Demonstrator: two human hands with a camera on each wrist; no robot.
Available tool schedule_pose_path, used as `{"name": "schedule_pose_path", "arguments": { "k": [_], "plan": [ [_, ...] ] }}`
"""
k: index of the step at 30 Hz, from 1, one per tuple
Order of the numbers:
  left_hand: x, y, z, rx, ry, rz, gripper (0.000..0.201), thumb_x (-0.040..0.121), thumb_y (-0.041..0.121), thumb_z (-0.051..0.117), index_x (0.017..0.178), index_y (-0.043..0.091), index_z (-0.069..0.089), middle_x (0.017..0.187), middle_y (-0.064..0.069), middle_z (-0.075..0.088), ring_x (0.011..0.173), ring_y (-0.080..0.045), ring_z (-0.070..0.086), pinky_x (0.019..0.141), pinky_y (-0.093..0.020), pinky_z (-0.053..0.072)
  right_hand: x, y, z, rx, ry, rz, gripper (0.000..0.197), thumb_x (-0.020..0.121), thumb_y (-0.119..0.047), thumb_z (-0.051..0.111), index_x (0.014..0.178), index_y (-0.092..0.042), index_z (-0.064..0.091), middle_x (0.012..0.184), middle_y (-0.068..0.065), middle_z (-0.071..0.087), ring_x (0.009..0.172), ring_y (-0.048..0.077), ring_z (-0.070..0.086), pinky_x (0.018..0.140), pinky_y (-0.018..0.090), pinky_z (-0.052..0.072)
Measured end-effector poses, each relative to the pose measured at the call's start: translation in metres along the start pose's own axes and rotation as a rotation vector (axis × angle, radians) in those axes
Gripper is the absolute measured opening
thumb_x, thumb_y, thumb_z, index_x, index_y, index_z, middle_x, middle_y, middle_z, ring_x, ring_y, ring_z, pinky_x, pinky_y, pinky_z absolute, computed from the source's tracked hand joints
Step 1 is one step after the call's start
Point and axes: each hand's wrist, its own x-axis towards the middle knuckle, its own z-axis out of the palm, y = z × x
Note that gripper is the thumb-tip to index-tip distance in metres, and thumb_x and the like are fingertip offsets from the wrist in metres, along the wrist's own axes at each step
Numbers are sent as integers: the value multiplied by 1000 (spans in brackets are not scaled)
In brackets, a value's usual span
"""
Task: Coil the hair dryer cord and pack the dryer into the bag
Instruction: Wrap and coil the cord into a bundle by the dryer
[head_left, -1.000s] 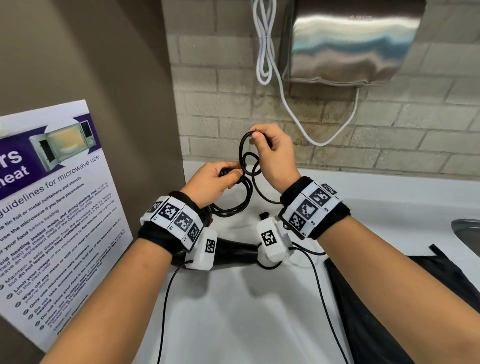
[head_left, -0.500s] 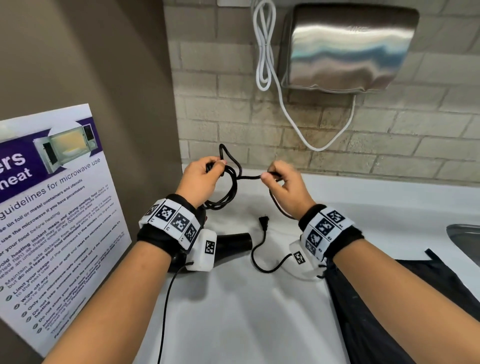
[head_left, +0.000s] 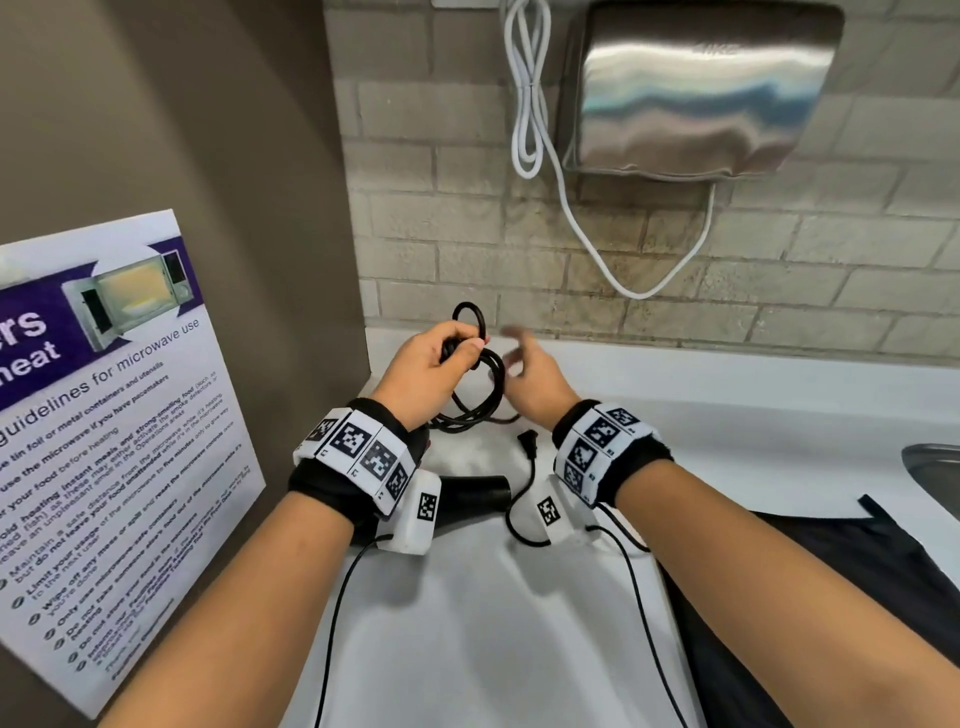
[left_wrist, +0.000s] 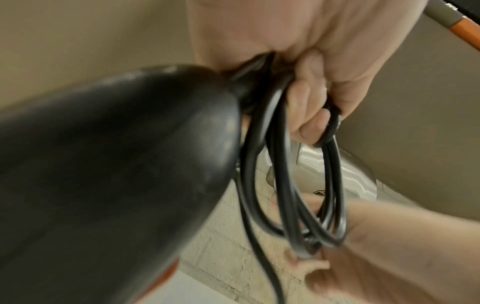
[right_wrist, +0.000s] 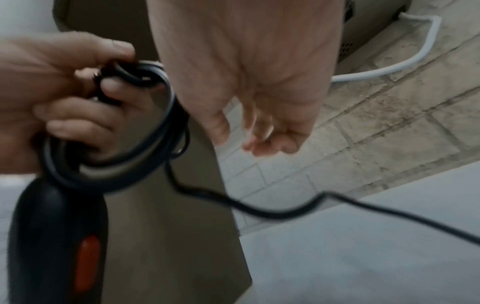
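My left hand (head_left: 431, 364) grips several loops of the black dryer cord (head_left: 480, 384), held up above the white counter (head_left: 467, 623). The loops (left_wrist: 291, 185) hang from its curled fingers (left_wrist: 309, 115). The black hair dryer (head_left: 475, 493) lies under my left wrist, its body (left_wrist: 116, 164) close to the left wrist camera, its handle with an orange switch (right_wrist: 85, 265) in the right wrist view. My right hand (head_left: 530, 374) is just right of the coil, blurred, fingers (right_wrist: 259, 135) relaxed and holding nothing. The cord's free end trails to the plug (head_left: 527, 444) on the counter. The black bag (head_left: 831, 597) lies at the right.
A steel hand dryer (head_left: 696, 88) with a white cable (head_left: 530, 104) hangs on the brick wall behind. A microwave poster (head_left: 104, 441) leans on the left wall. A sink's rim (head_left: 935, 467) shows at the far right. Thin black camera wires (head_left: 332, 623) run along the counter.
My right hand has let go of the cord strand it was pulling and moved in beside the coil. The left hand now holds one more loop, sticking up above its fingers.
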Motion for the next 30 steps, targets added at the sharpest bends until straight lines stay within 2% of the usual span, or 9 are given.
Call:
{"name": "schedule_pose_path", "arguments": {
  "k": [2,4,8,14,17,21,24,27,30],
  "plan": [
    [0,-1,-1,10,-38,19,13,93,12,51,101,12,60,83,5,60,69,11,56,82,-17,48,2,-8,-12,0,39,-235,74,86,5,49,144,-30,19,120,3,45,88,16,54,81,23,47],
    [0,-1,-2,26,-75,23,15,93,12,51,104,9,61,84,6,60,73,8,57,85,-22,48,4,-15,-25,-291,-3,-500,79,84,7,48,142,-38,20,141,6,33,117,22,45,102,36,40],
    [-2,1,-3,24,-121,22,12,93,11,51,102,11,58,83,5,59,83,-12,58,88,-28,47,8,-25,-46,-657,-91,-699,45,93,-21,45,137,-29,40,148,3,30,118,27,44,99,44,41],
    [-2,-3,-6,-2,-61,39,10,93,11,51,98,13,60,83,7,60,72,9,56,81,-15,46,9,-27,-66,-778,-183,-682,59,84,-58,39,115,-12,58,134,8,48,118,28,47,97,39,40],
    [-3,-2,-7,17,-36,59,8,94,10,50,97,10,57,79,10,56,67,13,54,72,-5,42,6,-24,-68,-762,-237,-640,38,89,-39,54,101,-4,61,120,11,58,116,29,49,97,39,40],
    [-3,-2,-9,58,-33,77,8,94,11,49,95,10,57,75,12,53,65,13,51,68,-3,37,-1,-19,-60,-594,-242,-586,20,90,-20,56,95,-1,62,109,12,66,129,27,45,102,36,40],
    [-2,-2,-11,44,-32,77,7,94,9,49,94,9,56,72,11,51,63,12,50,66,-3,37,-5,-21,-53,-449,-186,-538,11,88,-15,57,89,-4,58,93,6,67,111,28,59,88,39,49],
    [-3,-2,-12,-3,-44,70,10,92,24,54,86,17,58,68,7,48,60,5,47,64,-8,37,-7,-30,-47,-392,-176,-537,16,88,-7,55,103,-5,54,89,5,63,79,15,59,72,27,45],
    [-3,-3,-12,-117,-42,42,17,77,48,50,73,35,61,73,-7,49,63,-6,42,69,-22,36,-5,-38,-43,-478,-152,-572,21,89,-4,51,108,-5,60,92,7,59,82,19,56,75,28,44]
  ]
}}
